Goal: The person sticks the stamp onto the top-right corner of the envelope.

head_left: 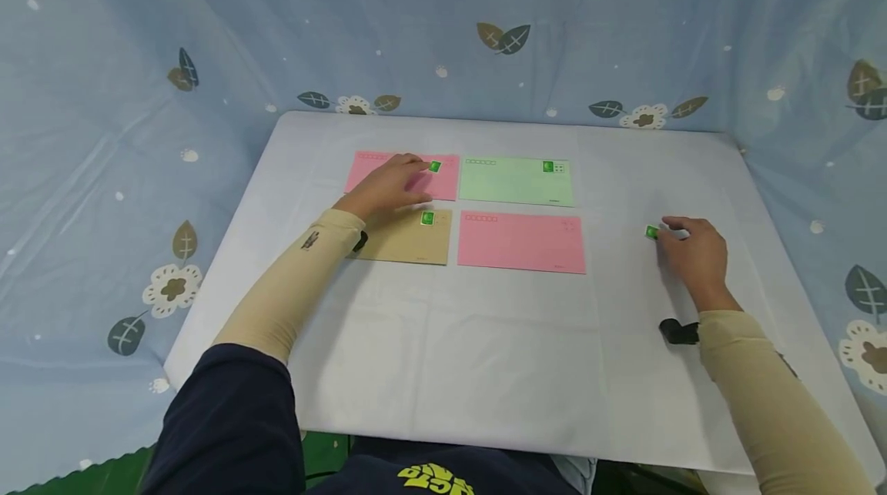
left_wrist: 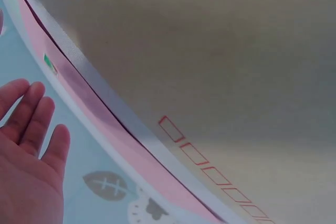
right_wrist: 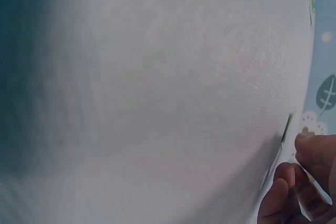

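Note:
In the head view my left hand (head_left: pixel 391 183) reaches over the upper-left pink envelope (head_left: pixel 363 165), fingers extended. Its fingertips are beside the green stamp (head_left: pixel 435 166) on that envelope. The left wrist view shows the left hand (left_wrist: pixel 34 150) with loosely straight fingers. My right hand (head_left: pixel 696 249) is low at the table's right side, its thumb and forefinger apart. Just at its thumb tip is a small green stamp (head_left: pixel 651 232). In the right wrist view this stamp (right_wrist: pixel 286 127) appears edge-on, in front of the fingertips of the right hand (right_wrist: pixel 310 177).
A green envelope (head_left: pixel 509 183) bearing a green stamp (head_left: pixel 548 166) lies at the upper right of the group. Below are a tan envelope (head_left: pixel 405 241) with another stamp (head_left: pixel 427 218) and a pink envelope (head_left: pixel 521 243). The white table (head_left: pixel 478 356) stands against a blue patterned curtain (head_left: pixel 416 18).

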`<action>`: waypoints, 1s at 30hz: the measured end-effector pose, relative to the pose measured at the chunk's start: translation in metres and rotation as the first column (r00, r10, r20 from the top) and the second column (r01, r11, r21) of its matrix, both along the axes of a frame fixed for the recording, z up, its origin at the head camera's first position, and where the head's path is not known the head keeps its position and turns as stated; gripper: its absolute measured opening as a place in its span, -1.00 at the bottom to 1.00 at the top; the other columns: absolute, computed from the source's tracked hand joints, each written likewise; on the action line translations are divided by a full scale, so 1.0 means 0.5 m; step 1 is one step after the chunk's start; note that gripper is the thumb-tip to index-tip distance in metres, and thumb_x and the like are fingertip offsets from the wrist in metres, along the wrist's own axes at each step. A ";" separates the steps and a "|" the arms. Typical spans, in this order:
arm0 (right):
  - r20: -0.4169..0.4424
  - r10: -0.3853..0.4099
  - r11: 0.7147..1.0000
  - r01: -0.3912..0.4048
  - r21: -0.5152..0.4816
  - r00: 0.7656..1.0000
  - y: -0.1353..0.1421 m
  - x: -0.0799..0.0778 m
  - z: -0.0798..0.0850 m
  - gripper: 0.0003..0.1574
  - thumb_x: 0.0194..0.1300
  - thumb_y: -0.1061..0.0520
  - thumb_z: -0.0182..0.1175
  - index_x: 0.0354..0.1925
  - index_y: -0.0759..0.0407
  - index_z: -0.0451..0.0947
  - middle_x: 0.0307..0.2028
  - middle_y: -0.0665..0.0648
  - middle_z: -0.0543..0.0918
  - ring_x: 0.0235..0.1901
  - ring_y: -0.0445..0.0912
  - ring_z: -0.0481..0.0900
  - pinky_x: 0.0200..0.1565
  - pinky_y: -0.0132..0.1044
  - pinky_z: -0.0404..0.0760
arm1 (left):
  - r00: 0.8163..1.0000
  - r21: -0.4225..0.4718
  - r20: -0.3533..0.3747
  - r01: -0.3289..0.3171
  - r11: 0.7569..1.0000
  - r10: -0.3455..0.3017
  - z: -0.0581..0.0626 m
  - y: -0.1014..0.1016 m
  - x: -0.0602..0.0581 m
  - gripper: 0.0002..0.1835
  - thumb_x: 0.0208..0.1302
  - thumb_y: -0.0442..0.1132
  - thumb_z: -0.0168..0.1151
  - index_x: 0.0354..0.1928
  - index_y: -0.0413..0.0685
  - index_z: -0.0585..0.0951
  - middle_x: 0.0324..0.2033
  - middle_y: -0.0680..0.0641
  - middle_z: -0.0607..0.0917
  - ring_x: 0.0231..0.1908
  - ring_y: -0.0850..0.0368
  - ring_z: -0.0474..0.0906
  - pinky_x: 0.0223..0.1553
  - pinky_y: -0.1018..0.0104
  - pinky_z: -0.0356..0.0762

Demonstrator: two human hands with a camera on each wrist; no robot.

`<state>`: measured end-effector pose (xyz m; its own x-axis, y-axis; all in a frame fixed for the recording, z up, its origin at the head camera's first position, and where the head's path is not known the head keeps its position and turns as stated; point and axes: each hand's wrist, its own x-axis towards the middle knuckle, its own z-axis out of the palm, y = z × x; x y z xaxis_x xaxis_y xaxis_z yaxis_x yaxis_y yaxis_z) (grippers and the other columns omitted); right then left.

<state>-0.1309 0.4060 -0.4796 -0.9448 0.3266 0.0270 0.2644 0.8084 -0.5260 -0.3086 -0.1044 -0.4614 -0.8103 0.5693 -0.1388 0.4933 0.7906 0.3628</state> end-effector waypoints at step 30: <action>0.046 0.054 0.997 -0.056 0.058 0.997 0.006 -0.015 -0.015 -0.53 0.49 0.08 0.20 0.19 0.38 0.57 0.04 0.44 0.58 -0.02 0.30 0.53 -0.11 0.12 0.51 | 0.983 0.021 -0.182 0.007 1.000 -0.003 -0.018 0.032 -0.044 -0.54 0.42 -0.03 0.28 0.25 -0.08 0.65 0.14 -0.10 0.57 0.16 -0.04 0.43 0.25 0.10 0.43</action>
<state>-0.1382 0.4090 -0.4873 -0.9620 0.2731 0.0023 0.2407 0.8518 -0.4652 -0.3308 -0.0882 -0.4702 -0.8183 0.5743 0.0229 0.5562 0.7812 0.2833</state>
